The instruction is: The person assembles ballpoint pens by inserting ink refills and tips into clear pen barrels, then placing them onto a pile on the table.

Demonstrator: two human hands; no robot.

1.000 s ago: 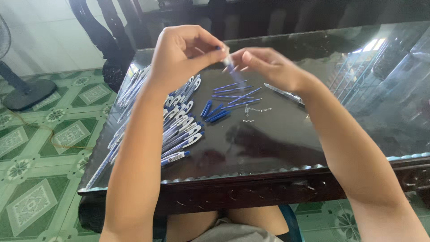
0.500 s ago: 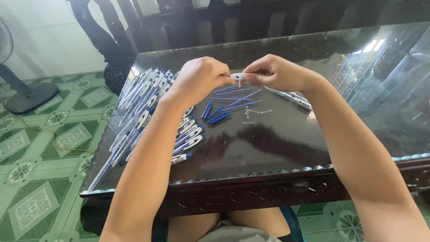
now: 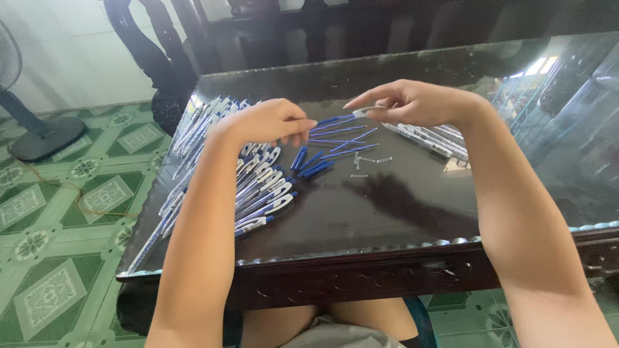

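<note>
My right hand (image 3: 416,103) pinches a clear pen barrel (image 3: 366,111) above the dark glass-topped table (image 3: 387,212). A thin blue refill (image 3: 335,119) sticks out of the barrel toward my left hand (image 3: 267,122). The left hand's fingers are closed, and its fingertips meet the refill's free end. Below the two hands lie loose blue refills (image 3: 342,136), short blue pen parts (image 3: 311,164) and a few small metal springs (image 3: 369,161). A heap of white and blue pens (image 3: 261,190) lies under my left wrist.
More pens (image 3: 193,129) line the table's left edge. Clear barrels (image 3: 429,140) lie beneath my right hand. The table's scalloped front rim (image 3: 361,248) is close to my body. A fan base (image 3: 42,138) stands on the green tiled floor, and dark wooden furniture (image 3: 145,58) stands behind the table.
Both hands have come down from a raised position toward the table. They were joined on one pen and have now drawn apart, with the refill spanning the gap.
</note>
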